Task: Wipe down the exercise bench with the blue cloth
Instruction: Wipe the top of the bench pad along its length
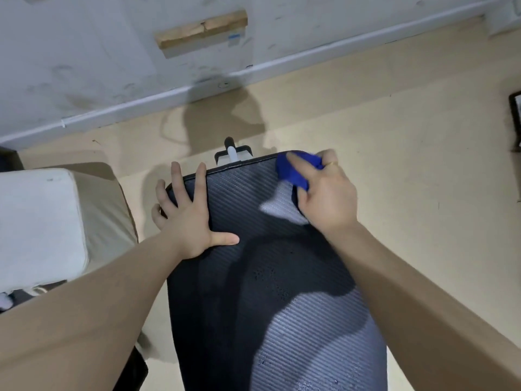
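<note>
I'm in a plain room at home, set up as a small workout corner. Under me is a black ribbed exercise bench [239, 277] on a beige floor [394, 136], a scuffed white wall [84, 52] ahead, and a white cushioned seat [36, 227] beside it.

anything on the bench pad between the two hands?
Nothing lies there. In the head view, only bare ribbed bench pad runs between the left hand, pressed flat on it, and the right hand gripping the blue cloth.
</note>
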